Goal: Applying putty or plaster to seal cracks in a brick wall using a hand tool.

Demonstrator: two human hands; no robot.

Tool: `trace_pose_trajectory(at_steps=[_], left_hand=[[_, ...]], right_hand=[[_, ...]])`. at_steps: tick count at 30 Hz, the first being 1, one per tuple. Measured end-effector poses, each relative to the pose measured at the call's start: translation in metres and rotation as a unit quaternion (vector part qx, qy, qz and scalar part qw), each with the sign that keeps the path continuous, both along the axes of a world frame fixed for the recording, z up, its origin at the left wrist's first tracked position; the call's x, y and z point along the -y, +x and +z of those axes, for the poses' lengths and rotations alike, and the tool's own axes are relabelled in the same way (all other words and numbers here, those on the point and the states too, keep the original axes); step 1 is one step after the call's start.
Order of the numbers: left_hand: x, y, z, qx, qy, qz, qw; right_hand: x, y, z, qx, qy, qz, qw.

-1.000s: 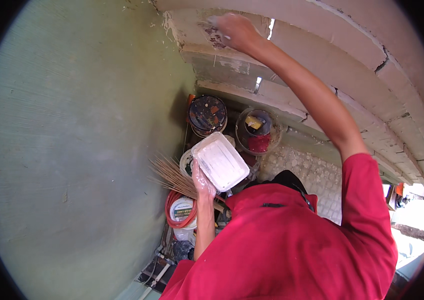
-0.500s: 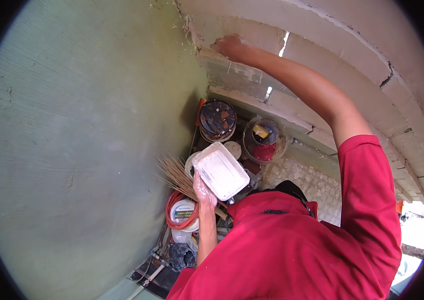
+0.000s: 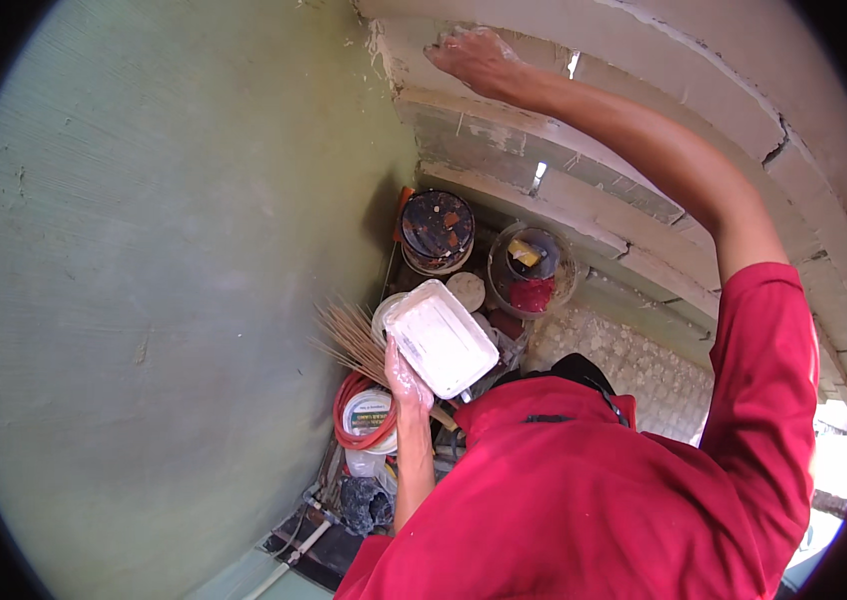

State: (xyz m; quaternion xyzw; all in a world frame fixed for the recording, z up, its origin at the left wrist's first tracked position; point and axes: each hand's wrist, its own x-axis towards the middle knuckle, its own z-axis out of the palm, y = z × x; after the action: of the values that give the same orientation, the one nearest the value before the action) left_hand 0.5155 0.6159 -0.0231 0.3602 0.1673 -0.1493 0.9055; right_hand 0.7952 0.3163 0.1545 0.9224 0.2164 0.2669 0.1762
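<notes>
My left hand [image 3: 407, 378] grips a white rectangular plastic tub [image 3: 442, 340] by its left side, with fingers along the edge. Whitish smears cover the tub and my hand. My right arm, in a red sleeve, reaches up to the pale block wall [image 3: 489, 137]. There my right hand [image 3: 474, 60], also smeared white, is closed against the blocks near the corner. Whatever its fingers hold is hidden from this view. The smooth greenish wall [image 3: 184, 260] meets the block wall just left of that hand.
Below stand a stained dark-lidded bucket [image 3: 437, 230] and a clear round basin [image 3: 566, 270] with a yellow sponge-like piece and red cloth. A bundle of thin sticks [image 3: 349, 335], a red hose coil [image 3: 344, 425] and a white pipe [image 3: 309, 545] are near the greenish wall.
My right hand has shifted upward along the block wall, and its arm has swung up and to the right. The tub in my left hand has stayed nearly still.
</notes>
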Motion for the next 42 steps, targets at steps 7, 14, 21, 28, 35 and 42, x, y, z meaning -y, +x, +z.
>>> trace_pose_trajectory(at_steps=[7, 14, 21, 28, 35, 42], left_hand=[[0.026, 0.004, 0.008, 0.017, 0.005, -0.009, 1.000], [0.029, -0.011, -0.003, 0.002, 0.010, 0.001, 1.000], [0.059, -0.020, 0.005, 0.002, -0.016, -0.013, 1.000], [0.085, -0.034, 0.016, -0.014, 0.008, 0.002, 1.000], [0.113, -0.045, 0.022, -0.021, 0.023, -0.004, 0.999], [0.119, -0.063, 0.024, -0.020, 0.013, 0.008, 1.000]], right_hand=[[0.037, 0.005, -0.029, 0.000, -0.028, 0.016, 0.999], [0.010, -0.057, 0.004, 0.052, 0.065, 0.034, 0.996], [0.061, -0.171, -0.070, -0.128, 0.801, -0.046, 0.584], [0.072, -0.228, -0.107, -0.229, 0.949, 0.201, 0.084], [0.085, -0.234, -0.127, -0.196, 0.947, 0.254, 0.016], [0.070, -0.234, -0.119, -0.313, 0.944, 0.103, -0.026]])
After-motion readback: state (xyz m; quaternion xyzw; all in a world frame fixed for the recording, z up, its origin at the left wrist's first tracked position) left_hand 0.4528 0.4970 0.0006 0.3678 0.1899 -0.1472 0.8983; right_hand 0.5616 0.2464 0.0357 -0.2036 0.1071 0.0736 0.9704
